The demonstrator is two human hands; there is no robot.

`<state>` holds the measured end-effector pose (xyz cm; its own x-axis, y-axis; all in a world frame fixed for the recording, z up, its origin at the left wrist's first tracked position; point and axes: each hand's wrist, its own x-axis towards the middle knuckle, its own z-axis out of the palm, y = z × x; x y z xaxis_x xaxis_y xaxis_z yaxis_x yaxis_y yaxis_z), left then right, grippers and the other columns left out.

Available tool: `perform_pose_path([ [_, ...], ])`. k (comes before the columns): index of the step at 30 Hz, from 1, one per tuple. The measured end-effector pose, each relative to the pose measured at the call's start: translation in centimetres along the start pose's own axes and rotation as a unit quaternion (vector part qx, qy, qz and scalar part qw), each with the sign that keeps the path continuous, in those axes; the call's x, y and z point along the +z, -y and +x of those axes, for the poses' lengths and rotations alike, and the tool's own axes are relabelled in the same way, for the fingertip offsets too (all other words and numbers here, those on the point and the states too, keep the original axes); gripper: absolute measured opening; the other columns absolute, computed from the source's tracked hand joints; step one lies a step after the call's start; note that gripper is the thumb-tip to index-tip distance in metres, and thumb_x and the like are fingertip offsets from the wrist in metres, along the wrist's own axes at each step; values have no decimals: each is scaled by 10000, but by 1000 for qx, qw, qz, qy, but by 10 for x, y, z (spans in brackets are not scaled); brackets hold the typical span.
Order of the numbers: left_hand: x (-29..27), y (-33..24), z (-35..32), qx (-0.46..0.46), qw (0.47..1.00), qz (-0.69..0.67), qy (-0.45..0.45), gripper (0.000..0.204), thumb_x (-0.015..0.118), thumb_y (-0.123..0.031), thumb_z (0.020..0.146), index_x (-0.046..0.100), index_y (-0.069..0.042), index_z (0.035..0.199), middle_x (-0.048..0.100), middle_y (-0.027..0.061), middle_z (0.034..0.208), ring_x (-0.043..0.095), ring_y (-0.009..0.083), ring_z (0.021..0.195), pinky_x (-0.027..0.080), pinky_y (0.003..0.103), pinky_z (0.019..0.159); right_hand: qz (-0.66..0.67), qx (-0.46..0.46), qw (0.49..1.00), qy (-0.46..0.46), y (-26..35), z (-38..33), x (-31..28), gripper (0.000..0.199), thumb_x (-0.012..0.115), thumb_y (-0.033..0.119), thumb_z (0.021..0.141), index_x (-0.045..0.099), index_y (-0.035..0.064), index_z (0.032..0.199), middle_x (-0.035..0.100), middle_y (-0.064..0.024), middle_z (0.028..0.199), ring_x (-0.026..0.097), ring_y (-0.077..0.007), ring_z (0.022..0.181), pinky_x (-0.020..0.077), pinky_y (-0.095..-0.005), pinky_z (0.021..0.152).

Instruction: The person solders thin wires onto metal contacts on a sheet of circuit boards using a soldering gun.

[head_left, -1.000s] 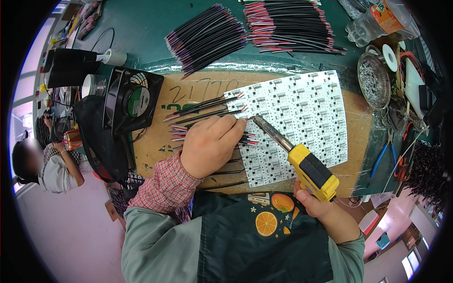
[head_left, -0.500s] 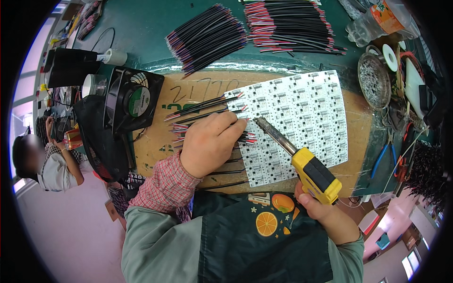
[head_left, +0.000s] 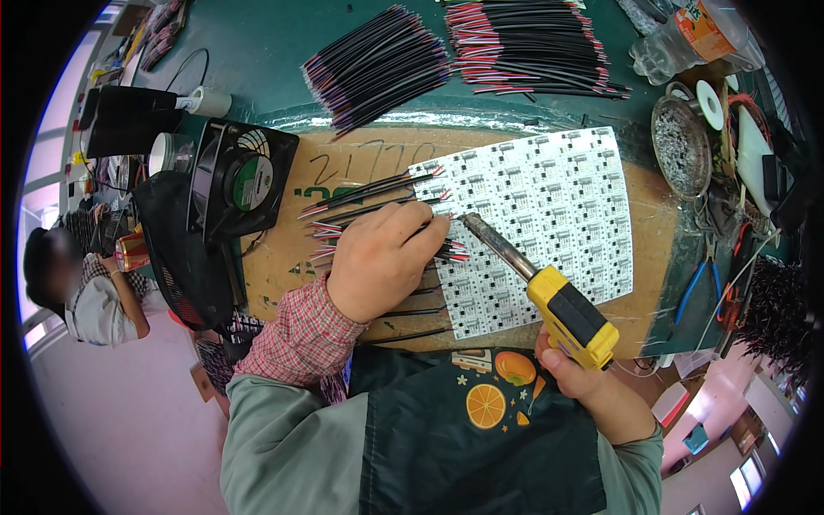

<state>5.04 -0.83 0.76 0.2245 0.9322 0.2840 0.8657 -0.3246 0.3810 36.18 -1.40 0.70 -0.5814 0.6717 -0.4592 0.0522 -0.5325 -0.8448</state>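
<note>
My left hand (head_left: pixel 378 262) lies over the left edge of a white sheet of small circuit boards (head_left: pixel 549 232), its fingers pinched on a thin wire whose end reaches past the fingertips onto the sheet. Several black-sleeved wires with red and white ends (head_left: pixel 369 190) lie beside and under this hand, partly on the sheet. My right hand (head_left: pixel 573 371) is wrapped round the grip of a yellow and black soldering gun (head_left: pixel 571 313). The gun's dark metal tip points up and left, at or very close to the wire end by my left fingertips; contact is too small to tell.
Cardboard (head_left: pixel 652 257) lies under the sheet. Two piles of wires, one black (head_left: pixel 378 69) and one black and red (head_left: pixel 528 47), lie behind. A fan (head_left: pixel 245 180) stands left. Right are a metal dish (head_left: pixel 681 146) and blue-handled pliers (head_left: pixel 699 283). Another person (head_left: pixel 112 300) sits far left.
The soldering gun has shifted slightly left and up, its tip nearer the left fingertips. My left hand stays almost in place. The other person's raised hand has come down.
</note>
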Motion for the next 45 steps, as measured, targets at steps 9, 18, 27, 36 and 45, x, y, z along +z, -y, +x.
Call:
perform_pose_path([
  [9, -4, -1, 0, -10, 999, -13, 28, 363, 626, 27, 690, 663, -63, 1040, 623, 75, 955, 624, 257, 795, 514, 358, 663, 2, 18, 1000, 6, 1, -5, -3, 295, 702, 75, 803, 567, -9, 1052, 575, -22, 797, 523, -90, 687, 450, -251, 632],
  [18, -3, 5, 3, 7, 999, -33, 1, 294, 628, -11, 687, 667, -88, 968, 619, 31, 913, 599, 216, 741, 500, 331, 633, 9, 10, 1000, 2, 4, -4, -1, 287, 710, 78, 799, 567, -2, 1035, 574, -23, 796, 519, -93, 681, 446, -255, 628],
  [27, -5, 3, 3, 33, 999, 8, 37, 264, 607, -89, 739, 652, -79, 999, 612, 28, 945, 592, 206, 775, 489, 331, 659, -72, -18, 997, 3, -3, -5, -6, 246, 720, 108, 794, 583, 10, 973, 577, -41, 780, 536, -128, 653, 446, -273, 613],
  [36, -9, 2, 4, 27, 999, 9, 45, 298, 623, -29, 717, 665, -91, 1005, 632, 38, 966, 589, 217, 734, 489, 338, 644, -78, -2, 997, -1, -1, -7, -6, 251, 712, 112, 798, 602, 14, 1000, 606, -56, 806, 578, -153, 685, 469, -286, 632],
  [45, -25, -10, 5, 103, 990, 35, -87, 363, 652, -122, 724, 641, -77, 1084, 614, 35, 964, 601, 200, 780, 479, 320, 624, -53, -5, 999, 10, -3, -7, -9, 242, 693, 71, 797, 607, 11, 1016, 611, -48, 792, 580, -139, 694, 473, -289, 617],
])
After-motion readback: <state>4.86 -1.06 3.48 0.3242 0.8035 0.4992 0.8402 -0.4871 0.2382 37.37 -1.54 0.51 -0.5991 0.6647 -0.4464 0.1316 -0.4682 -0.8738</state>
